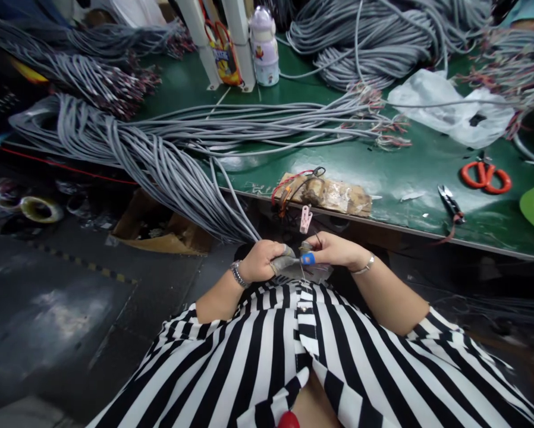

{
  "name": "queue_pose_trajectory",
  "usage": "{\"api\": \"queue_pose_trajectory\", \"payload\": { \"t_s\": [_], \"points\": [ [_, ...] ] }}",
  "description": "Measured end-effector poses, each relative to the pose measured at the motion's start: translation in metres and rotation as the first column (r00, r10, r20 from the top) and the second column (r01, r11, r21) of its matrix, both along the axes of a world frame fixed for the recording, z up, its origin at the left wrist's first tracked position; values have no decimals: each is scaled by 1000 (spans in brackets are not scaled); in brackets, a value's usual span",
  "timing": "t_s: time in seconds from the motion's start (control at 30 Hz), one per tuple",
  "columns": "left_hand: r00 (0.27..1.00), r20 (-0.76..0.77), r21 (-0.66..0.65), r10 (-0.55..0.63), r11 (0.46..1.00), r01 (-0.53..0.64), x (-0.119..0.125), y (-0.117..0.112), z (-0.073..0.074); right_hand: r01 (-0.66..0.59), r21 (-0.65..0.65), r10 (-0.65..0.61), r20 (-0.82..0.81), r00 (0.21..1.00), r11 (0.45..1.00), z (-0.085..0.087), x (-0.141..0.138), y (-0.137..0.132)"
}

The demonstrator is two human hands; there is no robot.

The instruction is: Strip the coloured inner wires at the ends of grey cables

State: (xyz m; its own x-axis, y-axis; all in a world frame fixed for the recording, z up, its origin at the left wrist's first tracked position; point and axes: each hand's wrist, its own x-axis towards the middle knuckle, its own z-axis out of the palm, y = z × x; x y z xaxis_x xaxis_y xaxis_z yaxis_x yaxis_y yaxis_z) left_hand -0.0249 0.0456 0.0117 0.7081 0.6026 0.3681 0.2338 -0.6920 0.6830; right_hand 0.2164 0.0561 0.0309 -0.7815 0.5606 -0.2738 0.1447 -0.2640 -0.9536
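My left hand (261, 260) is closed round the end of a grey cable (231, 205) that runs down from a thick bundle on the green bench (383, 172). A grey cover sits on its fingertip. My right hand (333, 249) is closed in a pinch right beside it, holding a small blue-tipped tool (308, 258) against the cable end. Both hands are held close to my striped shirt, below the bench edge. A watch is on my left wrist and a bracelet on my right.
Grey cable bundles (128, 142) drape off the bench's left side; more coils (365, 41) lie at the back. Taped block with wires (324, 193), snips (449, 202), orange scissors (485, 177), plastic bag (449, 110) and a bottle (264, 44) sit on the bench. A cardboard box (160, 229) stands on the floor.
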Motion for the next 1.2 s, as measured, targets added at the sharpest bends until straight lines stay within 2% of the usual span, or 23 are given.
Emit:
{"api": "queue_pose_trajectory", "payload": {
  "t_s": [0.07, 0.17, 0.23, 0.33, 0.4, 0.47, 0.53, 0.6, 0.67, 0.73, 0.8, 0.9, 0.97, 1.03, 1.07, 1.17, 1.2],
  "points": [
    [995, -20, -104, -101, 990, 99, -2, 3, 3, -57, -68, 55, -20, 998, 996, -1, -4, -2],
    [969, -5, -286, -247, 929, 235, -2, 8, 9, -81, -127, 72, -74, 995, 989, -8, -12, -4],
    [954, 27, -378, -300, 880, 288, -2, 10, 12, -8, -115, -3, -97, 995, 993, -15, -17, -4],
    [946, 84, -478, -312, 820, 313, -4, 11, 15, 155, -56, -160, -106, 981, 986, -27, -22, -2],
    [946, 125, -525, -299, 789, 319, -6, 9, 16, 339, -32, -341, -88, 936, 940, -37, -21, 2],
    [955, 187, -547, -231, 783, 296, -9, 6, 15, 549, -54, -552, -64, 832, 834, -46, -17, 5],
    [960, 265, -566, -86, 792, 227, -10, 1, 13, 667, -113, -674, -55, 736, 737, -54, -12, 7],
    [939, 335, -594, 75, 791, 149, -9, -2, 8, 665, -177, -684, -68, 727, 725, -56, -9, 7],
    [912, 367, -623, 182, 776, 96, -5, -2, 4, 615, -219, -644, -98, 759, 758, -53, -11, 6],
    [895, 374, -638, 244, 768, 57, 2, 2, 0, 572, -236, -609, -124, 784, 785, -44, -18, 4],
    [888, 368, -638, 276, 770, 25, 8, 7, -3, 584, -225, -619, -142, 772, 780, -33, -27, 4],
    [883, 358, -636, 303, 772, -7, 16, 15, -8, 704, -133, -716, -173, 676, 697, -22, -38, 4],
    [882, 348, -645, 316, 764, -19, 19, 19, -10, 780, -68, -772, -222, 596, 622, -20, -43, 4],
    [882, 344, -649, 321, 760, -23, 20, 20, -11, 808, -72, -792, -266, 549, 585, -22, -46, 4],
    [883, 344, -650, 319, 760, -22, 20, 20, -11, 794, -108, -786, -270, 555, 598, -23, -46, 4],
    [879, 359, -643, 315, 766, -12, 19, 20, -11, 639, -274, -694, -229, 683, 719, -26, -43, 5],
    [878, 365, -640, 310, 768, -5, 19, 20, -11, 602, -310, -672, -219, 708, 735, -26, -41, 6]
  ]
}}
